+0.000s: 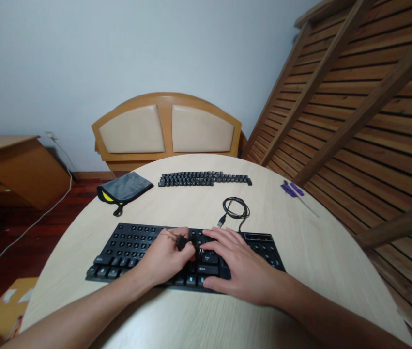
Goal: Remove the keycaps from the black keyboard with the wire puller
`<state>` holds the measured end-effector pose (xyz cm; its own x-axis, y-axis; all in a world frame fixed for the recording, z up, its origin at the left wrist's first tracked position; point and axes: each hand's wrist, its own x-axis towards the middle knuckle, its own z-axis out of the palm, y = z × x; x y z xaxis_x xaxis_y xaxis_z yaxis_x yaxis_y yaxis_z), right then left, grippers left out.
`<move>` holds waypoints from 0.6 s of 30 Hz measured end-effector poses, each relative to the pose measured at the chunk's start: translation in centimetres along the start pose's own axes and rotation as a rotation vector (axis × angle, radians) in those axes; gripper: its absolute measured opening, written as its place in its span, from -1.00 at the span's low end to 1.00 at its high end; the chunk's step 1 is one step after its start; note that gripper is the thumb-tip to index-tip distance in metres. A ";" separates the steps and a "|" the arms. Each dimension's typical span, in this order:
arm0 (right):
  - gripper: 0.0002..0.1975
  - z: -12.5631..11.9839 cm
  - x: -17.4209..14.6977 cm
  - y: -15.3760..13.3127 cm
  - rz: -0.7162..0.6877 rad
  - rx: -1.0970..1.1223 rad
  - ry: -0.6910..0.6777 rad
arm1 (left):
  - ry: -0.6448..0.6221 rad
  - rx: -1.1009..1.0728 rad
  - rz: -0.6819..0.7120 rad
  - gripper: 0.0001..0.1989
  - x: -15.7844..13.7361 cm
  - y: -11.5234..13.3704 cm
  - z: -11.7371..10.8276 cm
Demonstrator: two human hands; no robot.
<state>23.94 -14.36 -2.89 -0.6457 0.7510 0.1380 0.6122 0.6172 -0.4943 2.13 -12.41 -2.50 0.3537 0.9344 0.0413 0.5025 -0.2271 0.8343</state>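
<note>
A black keyboard point(126, 261) lies near the front of the round table. Many of its upper-left keys show bare sockets, while keycaps sit along its lower left rows and near the right shift key. My left hand point(165, 254) is closed over the keyboard's middle, gripping a small black tool point(182, 242) whose lower end is hidden by the fingers. Beside it, my right hand point(242, 264) lies over the right part of the keyboard, holding nothing visible, its fingers spread and touching the keys. Behind the keyboard, loose black keycaps point(191, 179) are laid out in rows.
A coiled black USB cable point(235, 207) lies behind the keyboard. A folded grey cloth point(128, 186) is at the back left. Purple-handled tools point(293, 189) lie near the right edge of the table point(336, 271). A wooden slatted panel point(354, 121) leans at the right.
</note>
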 end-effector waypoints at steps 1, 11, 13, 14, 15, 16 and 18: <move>-0.43 0.0 0.0 0.0 0.002 0.002 0.002 | -0.001 0.005 0.011 -0.83 -0.1 0.1 0.0; -0.49 -0.1 0.1 0.0 -0.004 -0.006 0.006 | -0.022 0.040 0.064 -0.81 -0.4 0.6 0.0; -0.57 -0.1 0.2 0.0 -0.005 -0.014 0.014 | -0.030 0.030 0.059 -0.83 -0.4 0.5 0.0; -0.61 -0.1 0.2 0.0 -0.004 -0.017 0.020 | -0.029 0.032 0.054 -0.84 -0.4 0.4 0.0; -0.64 -0.1 0.2 -0.1 -0.002 -0.018 0.026 | -0.024 0.040 0.050 -0.86 -0.3 0.4 0.0; -0.66 -0.1 0.2 -0.1 -0.002 -0.018 0.032 | -0.015 0.053 0.049 -0.90 -0.3 0.3 0.0; -0.67 -0.1 0.2 -0.1 -0.003 -0.015 0.045 | -0.005 0.075 0.047 -0.94 -0.2 0.2 0.0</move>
<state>23.78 -14.22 -2.73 -0.6263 0.7589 0.1783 0.6172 0.6224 -0.4814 2.19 -12.62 -2.36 0.3823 0.9208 0.0768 0.5423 -0.2909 0.7882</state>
